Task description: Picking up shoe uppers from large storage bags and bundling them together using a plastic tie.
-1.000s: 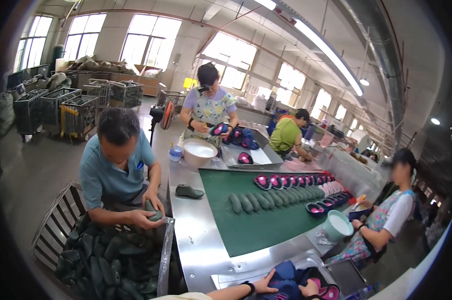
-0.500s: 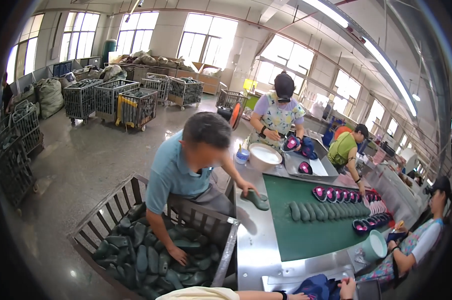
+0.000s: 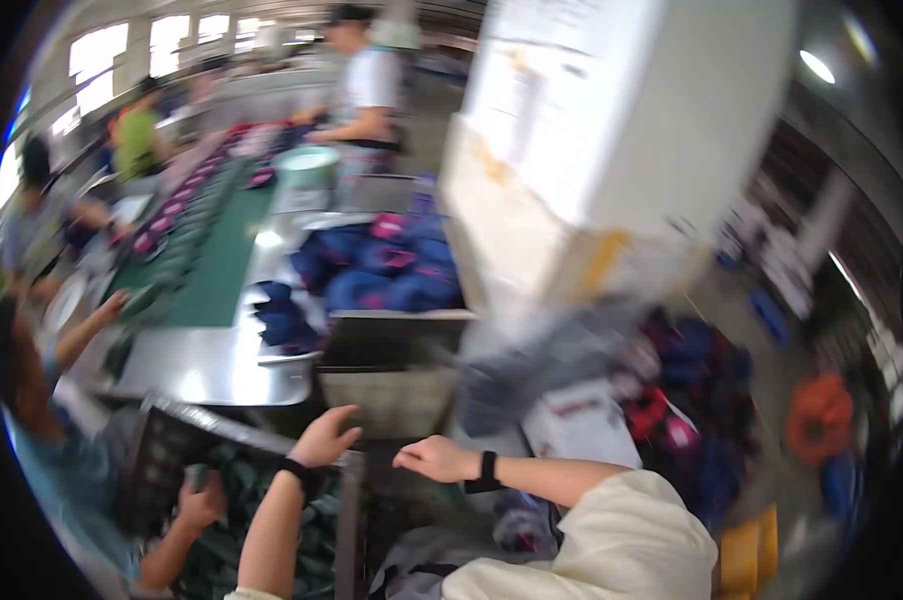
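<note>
Left grip [image 3: 327, 437], empty, spreads wide open, forearm angled toward one o'clock; right grip [image 3: 438, 459], empty, loosely half-curled, points toward nine o'clock

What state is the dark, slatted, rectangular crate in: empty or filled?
Filled, at least partly: dark green, rounded shoe forms lie heaped inside the crate.

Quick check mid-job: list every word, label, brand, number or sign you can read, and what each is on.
No text is readable in this view.
White column: dark lines and marks, too blurred to read.
White sheet-like surface: dark marks, too blurred to read.
Dark-blue pieces: pink patches; any lettering is too small and blurred to read.
</note>
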`<state>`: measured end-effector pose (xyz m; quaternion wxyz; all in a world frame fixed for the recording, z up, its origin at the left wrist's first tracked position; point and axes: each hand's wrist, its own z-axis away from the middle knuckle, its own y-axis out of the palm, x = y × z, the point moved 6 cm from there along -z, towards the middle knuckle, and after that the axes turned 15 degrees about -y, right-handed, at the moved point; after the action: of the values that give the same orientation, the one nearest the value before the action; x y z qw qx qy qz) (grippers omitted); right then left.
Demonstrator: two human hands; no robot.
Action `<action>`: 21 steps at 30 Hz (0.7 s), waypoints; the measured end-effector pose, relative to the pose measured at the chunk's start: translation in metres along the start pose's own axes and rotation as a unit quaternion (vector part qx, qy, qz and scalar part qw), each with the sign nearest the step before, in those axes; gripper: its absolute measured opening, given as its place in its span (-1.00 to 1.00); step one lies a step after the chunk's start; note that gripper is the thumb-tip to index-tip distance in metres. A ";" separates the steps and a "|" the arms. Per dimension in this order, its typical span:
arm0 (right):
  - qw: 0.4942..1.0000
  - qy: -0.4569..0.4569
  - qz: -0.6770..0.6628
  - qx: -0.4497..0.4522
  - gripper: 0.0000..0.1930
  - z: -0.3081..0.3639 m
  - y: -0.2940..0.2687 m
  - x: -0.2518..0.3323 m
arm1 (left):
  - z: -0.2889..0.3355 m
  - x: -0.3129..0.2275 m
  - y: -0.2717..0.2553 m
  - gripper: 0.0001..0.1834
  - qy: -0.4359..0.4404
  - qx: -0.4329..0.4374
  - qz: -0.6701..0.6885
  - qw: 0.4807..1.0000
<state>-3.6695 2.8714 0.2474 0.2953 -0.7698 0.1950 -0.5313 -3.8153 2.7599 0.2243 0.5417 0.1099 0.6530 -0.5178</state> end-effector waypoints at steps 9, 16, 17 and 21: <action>0.870 0.367 0.006 -0.330 -0.69 0.330 0.008 0.009 | 0.006 -0.190 0.237 -0.62 0.189 0.238 -0.065 0.950; 0.554 0.500 0.086 -0.660 -0.77 0.586 -0.005 0.066 | 0.044 -0.321 0.454 -0.45 0.348 0.347 -0.044 0.870; 0.510 0.495 0.134 -0.691 -0.72 0.626 -0.008 0.074 | 0.046 -0.344 0.483 -0.39 0.333 0.353 -0.054 0.873; 0.421 0.516 0.300 -0.683 -0.48 0.752 -0.032 0.088 | 0.021 -0.397 0.570 -0.22 0.332 0.269 -0.117 0.896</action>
<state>-2.9363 3.0277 0.1339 -0.3427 -0.1931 0.8285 -0.3985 -3.2476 3.1596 0.2353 0.1783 0.3397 0.6391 -0.6666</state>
